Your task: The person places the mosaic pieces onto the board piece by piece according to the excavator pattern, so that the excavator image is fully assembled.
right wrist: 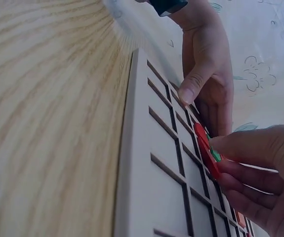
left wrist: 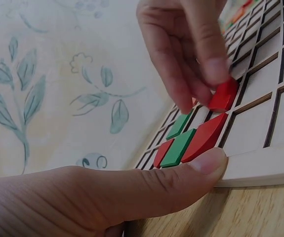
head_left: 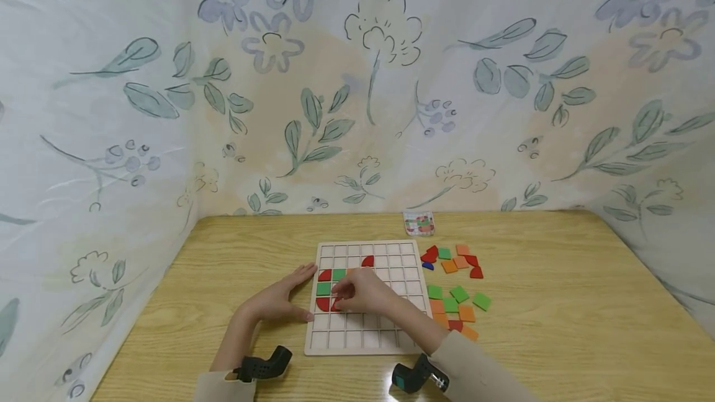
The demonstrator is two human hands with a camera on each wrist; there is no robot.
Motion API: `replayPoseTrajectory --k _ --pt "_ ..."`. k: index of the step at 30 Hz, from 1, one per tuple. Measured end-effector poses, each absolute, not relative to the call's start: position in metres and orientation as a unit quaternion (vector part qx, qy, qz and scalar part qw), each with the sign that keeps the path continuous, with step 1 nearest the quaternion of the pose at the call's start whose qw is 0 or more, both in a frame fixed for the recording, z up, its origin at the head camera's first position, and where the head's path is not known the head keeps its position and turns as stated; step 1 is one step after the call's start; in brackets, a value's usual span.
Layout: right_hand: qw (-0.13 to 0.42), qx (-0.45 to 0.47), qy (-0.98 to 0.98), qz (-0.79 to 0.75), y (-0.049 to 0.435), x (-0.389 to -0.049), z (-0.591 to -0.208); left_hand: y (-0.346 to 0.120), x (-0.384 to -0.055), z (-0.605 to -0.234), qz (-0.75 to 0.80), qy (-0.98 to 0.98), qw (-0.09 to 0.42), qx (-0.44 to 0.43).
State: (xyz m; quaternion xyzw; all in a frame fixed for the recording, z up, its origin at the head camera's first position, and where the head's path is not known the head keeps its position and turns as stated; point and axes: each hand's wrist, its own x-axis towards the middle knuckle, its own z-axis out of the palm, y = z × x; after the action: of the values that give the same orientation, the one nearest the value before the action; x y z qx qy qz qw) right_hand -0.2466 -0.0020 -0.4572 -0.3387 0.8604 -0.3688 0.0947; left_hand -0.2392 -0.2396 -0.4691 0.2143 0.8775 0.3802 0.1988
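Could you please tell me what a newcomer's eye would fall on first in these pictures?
Probably the flowered cloth, filling the head view's upper part. Next comes the pale gridded board below, with the left hand at its left edge and a red piece in the right hand's grip. Loose bright tiles lie scattered to the board's right.

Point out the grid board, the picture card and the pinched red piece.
Grid board (head_left: 397,274), head view: a bare square.
Picture card (head_left: 419,224), head view: its printed face.
Pinched red piece (left wrist: 224,97), left wrist view: its exposed face.
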Motion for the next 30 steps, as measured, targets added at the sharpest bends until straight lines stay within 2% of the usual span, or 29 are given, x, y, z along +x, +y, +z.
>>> replayPoseTrajectory --k 5,19,30 --pt "0.110 -0.355 0.849 -0.376 0.001 -0.246 -0.458 -0.239 -0.239 -0.471 0.383 0.877 0.198 0.212" --pt "0.108 -0.386 0.842 -0.361 0.000 -0.250 -0.463 -0.239 -0.239 -0.473 0.382 0.878 0.195 0.214" --pt "0.125 -0.332 0.843 -0.404 0.015 -0.245 -0.455 -0.237 -0.239 -0.472 0.374 0.883 0.197 0.203"
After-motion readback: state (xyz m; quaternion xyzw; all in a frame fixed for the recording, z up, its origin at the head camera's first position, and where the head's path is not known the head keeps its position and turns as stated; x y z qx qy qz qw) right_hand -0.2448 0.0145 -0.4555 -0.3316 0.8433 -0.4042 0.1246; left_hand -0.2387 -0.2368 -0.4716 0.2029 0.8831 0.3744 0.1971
